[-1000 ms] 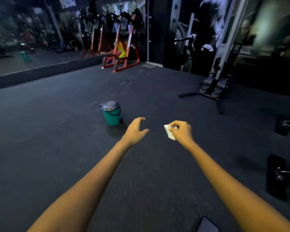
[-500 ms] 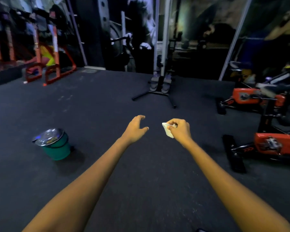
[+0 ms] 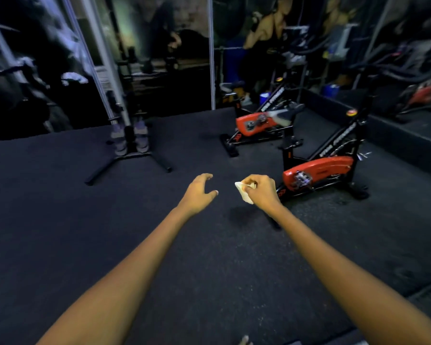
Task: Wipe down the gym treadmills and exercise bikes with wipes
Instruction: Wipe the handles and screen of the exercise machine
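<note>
Both my arms reach out over the dark gym floor. My right hand point(image 3: 260, 191) pinches a small white wipe point(image 3: 244, 192) in its curled fingers. My left hand point(image 3: 199, 192) hangs beside it with relaxed, slightly spread fingers and holds nothing. A red and black exercise bike point(image 3: 319, 170) stands just right of my right hand, partly hidden behind it. A second red and black exercise bike point(image 3: 259, 124) stands farther back.
A cable machine point(image 3: 127, 145) with a splayed black base stands at the back left. Metal poles point(image 3: 211, 53) rise along a dark mural wall. A low raised ledge point(image 3: 396, 138) runs along the right, with more equipment behind it.
The view has swung to the right: the green bin has left the frame and the two bikes now sit close by. Both hands keep the same pose, with the wipe still pinched.
</note>
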The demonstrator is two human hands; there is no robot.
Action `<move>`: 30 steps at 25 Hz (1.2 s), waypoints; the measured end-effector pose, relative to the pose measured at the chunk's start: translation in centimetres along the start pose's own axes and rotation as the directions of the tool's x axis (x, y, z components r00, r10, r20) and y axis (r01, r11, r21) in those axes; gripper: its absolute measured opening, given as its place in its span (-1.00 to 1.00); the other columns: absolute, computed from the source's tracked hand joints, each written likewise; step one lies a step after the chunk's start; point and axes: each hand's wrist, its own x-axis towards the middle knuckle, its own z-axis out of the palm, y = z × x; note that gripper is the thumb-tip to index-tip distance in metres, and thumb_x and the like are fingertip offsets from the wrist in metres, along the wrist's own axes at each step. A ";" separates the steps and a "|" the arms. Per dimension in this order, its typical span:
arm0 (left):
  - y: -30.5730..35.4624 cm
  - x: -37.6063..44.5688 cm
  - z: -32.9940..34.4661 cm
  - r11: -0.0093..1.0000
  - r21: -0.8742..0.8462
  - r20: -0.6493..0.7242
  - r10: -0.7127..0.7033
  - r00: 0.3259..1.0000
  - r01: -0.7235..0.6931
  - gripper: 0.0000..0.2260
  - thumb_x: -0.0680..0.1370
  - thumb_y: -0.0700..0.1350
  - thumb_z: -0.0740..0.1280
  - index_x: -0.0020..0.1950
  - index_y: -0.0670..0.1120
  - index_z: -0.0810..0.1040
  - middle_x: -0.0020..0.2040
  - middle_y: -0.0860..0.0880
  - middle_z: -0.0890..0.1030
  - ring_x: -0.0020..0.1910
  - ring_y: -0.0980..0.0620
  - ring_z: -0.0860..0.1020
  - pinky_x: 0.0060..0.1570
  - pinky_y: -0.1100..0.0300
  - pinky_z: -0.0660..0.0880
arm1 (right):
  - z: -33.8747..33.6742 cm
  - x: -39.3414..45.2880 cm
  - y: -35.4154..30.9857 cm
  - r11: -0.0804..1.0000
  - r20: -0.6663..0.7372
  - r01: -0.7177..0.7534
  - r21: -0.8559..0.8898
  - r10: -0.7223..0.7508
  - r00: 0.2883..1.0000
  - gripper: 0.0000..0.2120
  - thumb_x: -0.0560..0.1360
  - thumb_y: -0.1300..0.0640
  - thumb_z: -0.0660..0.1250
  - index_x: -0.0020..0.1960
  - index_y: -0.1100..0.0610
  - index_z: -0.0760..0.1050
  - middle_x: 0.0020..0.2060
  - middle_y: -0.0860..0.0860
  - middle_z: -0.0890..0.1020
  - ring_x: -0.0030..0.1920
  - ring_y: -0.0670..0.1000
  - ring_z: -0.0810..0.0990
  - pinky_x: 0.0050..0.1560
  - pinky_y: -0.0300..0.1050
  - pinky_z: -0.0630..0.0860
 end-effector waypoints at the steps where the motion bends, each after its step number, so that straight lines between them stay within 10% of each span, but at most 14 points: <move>1: 0.8 2.7 1.2 0.999 -0.005 0.025 0.032 0.999 -0.032 -0.52 0.57 -0.13 0.31 0.45 -0.11 0.27 0.44 -0.03 0.32 0.42 0.03 0.28 0.29 0.24 0.25 | -1.1 2.0 1.1 1.000 -0.041 -0.016 -0.008 0.016 0.999 -0.89 0.47 0.16 0.40 -0.12 0.22 0.63 -0.20 0.03 0.63 -0.16 -0.08 0.52 -0.37 -0.47 0.34; 14: 20.6 30.8 18.8 0.879 -0.124 0.337 0.473 0.814 -0.460 -0.55 0.53 -0.20 0.35 0.40 -0.20 0.34 0.39 -0.14 0.39 0.37 -0.04 0.35 0.24 0.29 0.22 | -23.6 18.5 12.6 0.952 -0.520 -0.264 -0.155 0.149 0.841 -0.91 0.42 0.31 0.34 -0.12 0.29 0.62 -0.31 0.09 0.55 -0.23 -0.02 0.45 -0.38 -0.35 0.27; 30: 54.5 47.1 42.4 0.468 -0.503 0.431 0.864 0.259 -0.727 -0.56 0.54 -0.19 0.34 0.40 -0.16 0.34 0.37 -0.07 0.40 0.34 0.02 0.36 0.12 0.44 0.18 | -54.8 26.0 21.9 0.869 -0.961 -0.490 -0.070 0.072 0.265 -0.89 0.42 0.15 0.43 -0.19 0.20 0.64 -0.44 -0.01 0.50 -0.34 -0.08 0.43 -0.35 -0.40 0.30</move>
